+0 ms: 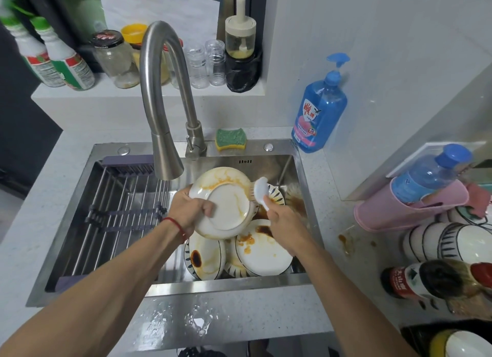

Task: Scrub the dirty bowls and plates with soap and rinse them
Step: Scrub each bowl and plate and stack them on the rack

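Honestly this looks like early days. The sink has a whole heap of dirty plates piled in its right half, all with orange and dark brown sauce on them, and I can't spot a single one that reads as clean in there. The drying rack across the left half holds nothing that I can make out, so my guess is nothing has been rinsed and parked yet. No water seems to be running from the faucet either.

The one in progress is the plate, held tilted over the pile, just under and right of the spout. It's streaked orange across the face and rim. The left hand is clamped on its left edge, thumb curled over the front. The right hand has its fingers wrapped round the handle of a white dish brush, whose head sits at the plate's right rim. So scrubbing of plate one, I'd say.

Room-wise: the faucet spout hangs close above the plate's upper left, and the sink's right wall is near the brush hand. Free space is mostly leftward over the rack. The blue soap bottle stands on the counter behind the sink's right corner, with a green sponge on the back ledge.
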A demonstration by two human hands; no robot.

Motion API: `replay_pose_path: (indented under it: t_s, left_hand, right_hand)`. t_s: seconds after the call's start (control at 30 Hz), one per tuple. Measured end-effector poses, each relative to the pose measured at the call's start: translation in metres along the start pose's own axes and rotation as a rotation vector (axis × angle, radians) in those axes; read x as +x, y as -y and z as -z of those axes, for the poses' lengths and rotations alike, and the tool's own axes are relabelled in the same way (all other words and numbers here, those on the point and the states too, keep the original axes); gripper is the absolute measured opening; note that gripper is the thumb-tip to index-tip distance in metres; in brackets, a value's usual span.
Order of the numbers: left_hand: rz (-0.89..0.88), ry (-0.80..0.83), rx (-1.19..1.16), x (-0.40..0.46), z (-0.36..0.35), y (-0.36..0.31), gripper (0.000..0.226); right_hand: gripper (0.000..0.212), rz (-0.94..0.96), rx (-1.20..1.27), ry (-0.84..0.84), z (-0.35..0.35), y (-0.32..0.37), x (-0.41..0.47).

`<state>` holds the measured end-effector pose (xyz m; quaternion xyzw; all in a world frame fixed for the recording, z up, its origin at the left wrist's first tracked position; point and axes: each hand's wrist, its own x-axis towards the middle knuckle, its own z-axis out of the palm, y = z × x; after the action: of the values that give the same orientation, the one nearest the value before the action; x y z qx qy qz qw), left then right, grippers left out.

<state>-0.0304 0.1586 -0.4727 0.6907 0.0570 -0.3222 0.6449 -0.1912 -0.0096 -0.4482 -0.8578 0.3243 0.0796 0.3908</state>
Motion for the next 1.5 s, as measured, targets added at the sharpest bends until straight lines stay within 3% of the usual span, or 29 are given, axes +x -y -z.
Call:
replay_pose_path:
  t_s: [0.47,0.63,0.77,1.0,1.1,1.2,1.3,1.37,1.47,1.5]
  left_hand:
    - [0.106,-0.055,-0.256,0.003,0.012,0.012,0.088]
    - [0.176,-0.049,-0.313,0.010,0.016,0.023,0.102]
    - [0.205,-0.014,-0.369,-0.002,0.006,0.013,0.069]
    - [0.264,-0.059,-0.438,-0.001,-0.003,0.011,0.056]
    - [0.277,-0.039,-0.441,-0.010,-0.014,0.003,0.025]
    - [0.286,-0.045,-0.485,-0.008,-0.018,0.002,0.027]
    - [0.285,-0.043,-0.507,-0.005,-0.021,0.001,0.043]
    - [0.267,-0.070,-0.538,-0.002,-0.023,0.004,0.049]
    - [0.300,-0.132,-0.622,0.027,-0.015,0.027,0.108]
    - [0.314,-0.138,-0.611,0.030,-0.014,0.031,0.114]
  right_hand:
    - [0.050,-0.054,0.085,0.014,-0.008,-0.001,-0.015]
    - [0.050,-0.006,-0.042,0.058,-0.014,0.003,-0.026]
    - [0.052,-0.018,-0.045,0.028,-0.017,0.004,-0.030]
    - [0.057,0.029,-0.063,0.036,-0.028,0.008,-0.041]
    - [0.059,0.036,-0.113,0.040,-0.022,0.010,-0.039]
    - [0.066,0.054,-0.191,-0.007,-0.021,0.014,-0.038]
    - [0.075,0.136,-0.295,0.017,-0.029,0.023,-0.048]
    - [0.076,0.068,-0.314,-0.038,-0.024,0.016,-0.037]
    - [0.082,0.085,-0.326,-0.008,-0.032,0.021,-0.047]
    - [0.084,0.114,-0.337,0.016,-0.036,0.023,-0.054]
